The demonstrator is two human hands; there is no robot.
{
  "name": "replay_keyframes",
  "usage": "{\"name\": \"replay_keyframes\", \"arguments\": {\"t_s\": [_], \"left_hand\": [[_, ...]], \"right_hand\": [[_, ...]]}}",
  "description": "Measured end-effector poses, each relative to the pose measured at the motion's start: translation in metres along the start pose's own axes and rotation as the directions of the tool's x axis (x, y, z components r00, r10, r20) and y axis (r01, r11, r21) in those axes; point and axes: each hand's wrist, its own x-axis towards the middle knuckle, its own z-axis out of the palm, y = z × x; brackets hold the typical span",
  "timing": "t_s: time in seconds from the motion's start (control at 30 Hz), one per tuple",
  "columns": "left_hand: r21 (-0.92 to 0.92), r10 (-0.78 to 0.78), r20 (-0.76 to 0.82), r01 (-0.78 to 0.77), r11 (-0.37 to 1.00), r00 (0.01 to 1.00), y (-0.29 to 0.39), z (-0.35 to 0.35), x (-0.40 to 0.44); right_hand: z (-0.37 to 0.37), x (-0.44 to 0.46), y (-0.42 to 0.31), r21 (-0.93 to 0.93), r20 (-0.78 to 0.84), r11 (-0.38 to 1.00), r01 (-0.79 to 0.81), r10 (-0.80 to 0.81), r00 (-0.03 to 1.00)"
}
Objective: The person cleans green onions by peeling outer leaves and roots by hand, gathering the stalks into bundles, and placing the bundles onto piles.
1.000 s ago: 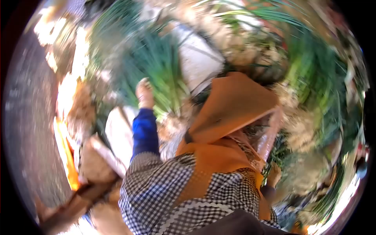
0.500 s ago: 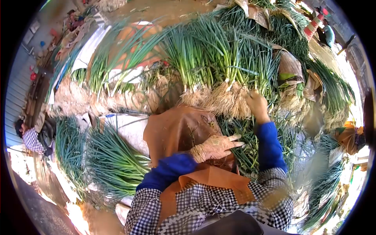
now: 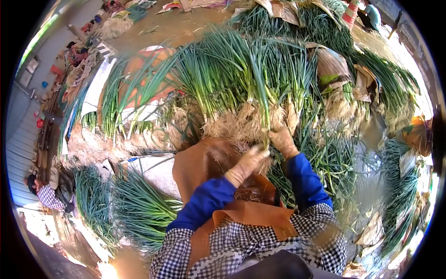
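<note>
A spring onion stands upright before me, its green leaves over the pile behind and its roots hanging low. My left hand is closed round its lower stem, just above the roots. From the other side my right hand pinches the same stem slightly higher, fingers curled in. Both hands appear to wear thin, soiled gloves. Directly behind them lies a thick row of spring onions, with bushy pale roots toward me. A brown apron covers my lap beneath the hands.
More spring onions lie at my left beside a white sack. Loose green leaves litter the ground at my right. A person sits at the far left; another is at the back right near a striped cone.
My right hand has come from the root pile toward me, bringing a spring onion. My left hand, fingers stretched before, has risen and closed on its stem. The view has tilted slightly.
</note>
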Motion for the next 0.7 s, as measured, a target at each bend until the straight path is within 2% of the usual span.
{"name": "replay_keyframes", "arguments": {"t_s": [0.03,0.07,0.1,0.2,0.23,0.27,0.3,0.33,0.37,0.4,0.43,0.5,0.53,0.57,0.6,0.63,0.7], "left_hand": [[-0.011,-0.029,0.008,0.030,0.999,1.000,-0.009,0.012,0.000],[-0.368,-0.221,0.015,0.211,0.906,0.975,-0.019,0.022,-0.009],[-0.349,-0.278,-0.078,0.235,0.907,0.958,-0.017,0.027,-0.013],[-0.440,-0.227,-0.028,0.192,0.877,0.973,-0.054,0.019,-0.016],[-0.540,-0.228,-0.089,0.145,0.829,0.970,-0.058,0.021,-0.015],[-0.629,-0.232,-0.152,0.086,0.772,0.961,-0.060,0.020,-0.013],[-0.629,-0.227,-0.160,0.078,0.773,0.961,-0.057,0.016,-0.011],[-0.613,-0.227,-0.179,0.071,0.787,0.957,-0.053,0.011,-0.010],[-0.596,-0.228,-0.197,0.068,0.800,0.954,-0.049,0.008,-0.009],[-0.626,-0.185,-0.188,0.027,0.779,0.965,-0.050,0.003,-0.008],[-0.657,-0.144,-0.180,-0.009,0.754,0.973,-0.055,-0.001,-0.009],[-0.359,-0.112,-0.153,0.050,0.932,0.982,-0.058,-0.007,-0.015],[-0.403,-0.111,-0.172,0.033,0.915,0.979,-0.066,-0.003,-0.014],[-0.441,-0.106,-0.190,0.011,0.897,0.976,-0.073,0.004,-0.011],[-0.389,-0.081,-0.211,-0.007,0.921,0.974,-0.074,0.013,-0.011],[-0.334,-0.050,-0.236,-0.033,0.942,0.971,-0.073,0.019,-0.012],[-0.233,-0.045,-0.212,-0.006,0.972,0.976,-0.070,0.016,-0.016]], "right_hand": [[0.003,-0.008,0.005,0.059,0.033,0.998,-0.002,0.000,0.999],[0.003,-0.006,0.016,0.068,0.051,0.993,0.093,-0.097,0.994],[0.002,0.002,0.042,0.200,0.038,0.980,-0.008,0.000,0.999],[0.003,0.022,0.047,0.266,0.070,0.961,-0.080,0.063,0.996],[0.011,0.021,0.046,0.265,0.075,0.961,-0.078,0.060,0.995],[0.021,0.018,0.046,0.279,0.014,0.957,-0.071,0.070,0.997],[0.031,0.012,0.045,0.294,-0.048,0.953,-0.065,0.083,0.995],[0.037,-0.003,0.043,0.256,-0.043,0.960,-0.111,0.126,0.991],[0.044,-0.021,0.042,0.392,0.037,0.920,-0.024,0.010,0.999],[0.035,-0.043,0.036,0.394,0.258,0.917,-0.058,-0.050,0.965],[0.021,-0.061,0.027,0.390,0.463,0.916,-0.094,-0.107,0.880],[0.008,-0.063,0.010,0.222,0.291,0.974,0.037,-0.102,0.951],[0.006,-0.045,0.013,0.245,0.060,0.959,-0.143,0.133,0.989],[-0.007,-0.020,0.025,0.205,0.021,0.959,-0.194,0.194,0.981],[-0.006,-0.009,0.009,0.054,-0.072,0.991,-0.123,0.127,0.989],[-0.004,0.013,0.026,-0.138,-0.091,0.988,0.062,-0.075,0.993],[0.013,0.059,0.074,-0.076,-0.078,0.994,0.077,-0.083,0.993]]}}
